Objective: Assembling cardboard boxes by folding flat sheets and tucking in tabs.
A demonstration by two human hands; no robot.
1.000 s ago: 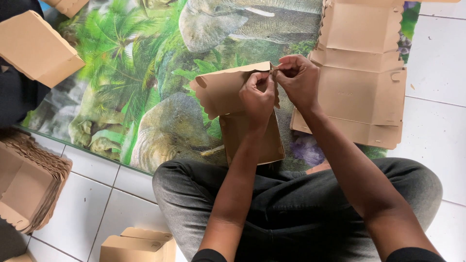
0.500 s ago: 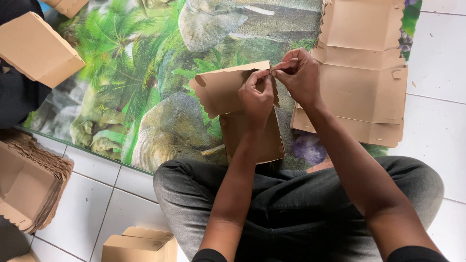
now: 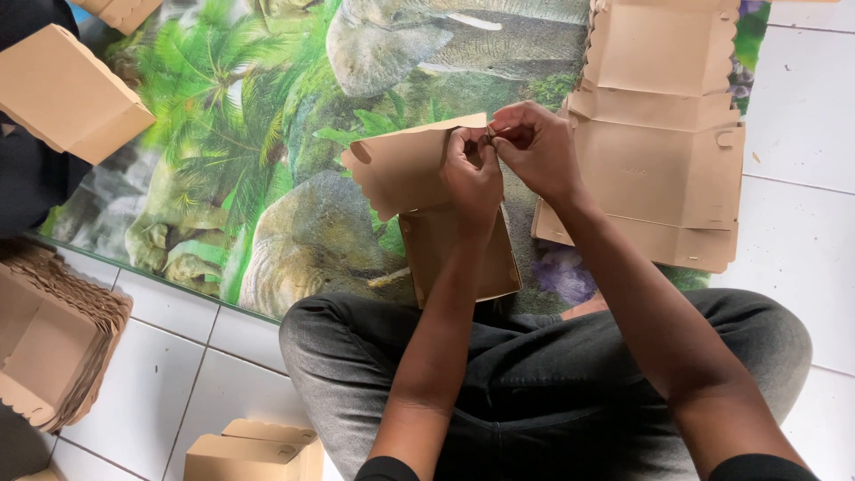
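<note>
Box in hand: brown kraft-cardboard fold-up box with a scalloped lid edge [image 3: 419, 178], half assembled, held up over the person's lap, in the middle of the view just above the crossed legs in grey trousers [image 3: 534, 383].
Left hand: the left hand [image 3: 472, 174] is curled over the top corner of the box, fingertips pressed together and pinching the cardboard edge right where a tab sits.
Right hand: the right hand [image 3: 534, 147] comes in from the right and meets the left one, thumb and forefinger pinched on the same little tab. Both hands are touching at that corner.
Doing it well: my take, keep the left hand firm so the wall doesn't flex, and feed the tab straight into its slot instead of at an angle. Kraft board creases easily, so no forcing it.
Flat blanks: a stack of unfolded brown cardboard box blanks [image 3: 659, 134] lies on the far right, just beside the hands.
Mat: everything sits on a glossy printed floor mat with green jungle leaves and elephants [image 3: 249, 160], spread over the white floor tiles [image 3: 169, 356].
Nested pile: a pile of folded open brown boxes [image 3: 53, 347] sits at the near left.
Other bits: one closed brown box [image 3: 67, 89] at the far left, another brown box [image 3: 249, 450] at the near edge by the knee.
</note>
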